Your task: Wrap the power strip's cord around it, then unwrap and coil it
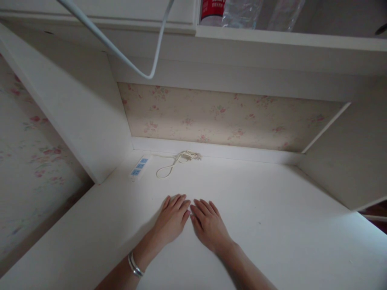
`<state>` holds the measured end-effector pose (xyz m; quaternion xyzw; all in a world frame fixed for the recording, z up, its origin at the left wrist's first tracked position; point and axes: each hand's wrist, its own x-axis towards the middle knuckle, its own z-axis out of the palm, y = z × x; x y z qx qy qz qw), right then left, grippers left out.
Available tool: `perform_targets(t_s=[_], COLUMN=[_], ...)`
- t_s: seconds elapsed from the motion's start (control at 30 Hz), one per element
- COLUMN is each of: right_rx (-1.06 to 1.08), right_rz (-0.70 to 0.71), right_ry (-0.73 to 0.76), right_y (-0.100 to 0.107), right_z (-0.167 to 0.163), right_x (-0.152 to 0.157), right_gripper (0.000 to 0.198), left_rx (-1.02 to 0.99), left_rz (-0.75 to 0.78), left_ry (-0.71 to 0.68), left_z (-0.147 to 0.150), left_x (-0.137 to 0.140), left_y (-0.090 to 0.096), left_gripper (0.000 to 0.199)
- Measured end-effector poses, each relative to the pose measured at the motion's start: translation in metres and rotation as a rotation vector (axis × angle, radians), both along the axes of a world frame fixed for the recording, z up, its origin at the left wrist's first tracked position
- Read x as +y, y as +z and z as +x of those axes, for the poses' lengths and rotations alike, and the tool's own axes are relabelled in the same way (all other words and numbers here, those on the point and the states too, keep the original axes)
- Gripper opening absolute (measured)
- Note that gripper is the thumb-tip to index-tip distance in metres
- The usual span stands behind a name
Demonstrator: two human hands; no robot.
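Observation:
My left hand (171,220) lies palm down on the white desk top (272,241), fingers stretched out, with a silver bangle (134,265) round its wrist. Beside it my right hand (209,224) rests flat in the same way, and the two hands' fingertips nearly meet. Neither hand holds anything. Beyond them, towards the back left, a white power strip (140,166) with blue socket faces lies on the desk. Its white cord (185,157) is bundled in loops by the back edge, right of the strip.
Tall white side panels (78,100) flank the desk. Floral wallpaper (205,114) covers the back wall. Above runs a white shelf (287,38) with a red-labelled container (212,10) and clear plastic (242,14). A bent pale blue-grey rod or cable (121,56) hangs in front at upper left.

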<state>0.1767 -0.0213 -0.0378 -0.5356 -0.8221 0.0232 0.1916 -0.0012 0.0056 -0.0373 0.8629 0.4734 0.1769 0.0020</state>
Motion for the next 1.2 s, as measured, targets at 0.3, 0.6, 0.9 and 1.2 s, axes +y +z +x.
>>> perform_targets(t_s=[0.3, 0.6, 0.9, 1.2], right_rx=[-0.003, -0.001, -0.007, -0.001], right_rz=[-0.011, 0.012, 0.016, 0.003], right_ry=[0.003, 0.000, 0.001, 0.000], right_y=[-0.0002, 0.0012, 0.0008, 0.0013], right_z=[0.0007, -0.0001, -0.0001, -0.0005], right_x=[-0.0002, -0.0001, -0.0002, -0.0005], right_gripper=[0.036, 0.035, 0.036, 0.036], left_rx=[0.002, 0.001, 0.003, 0.007], left_rz=[-0.007, 0.008, 0.000, -0.012], left_ry=[0.003, -0.004, -0.001, 0.003], left_z=[0.0008, 0.0004, 0.0001, 0.0001], left_x=[-0.0010, -0.0003, -0.0006, -0.0009], left_y=[0.0010, 0.0000, 0.0001, 0.0008], left_gripper=[0.035, 0.035, 0.035, 0.035])
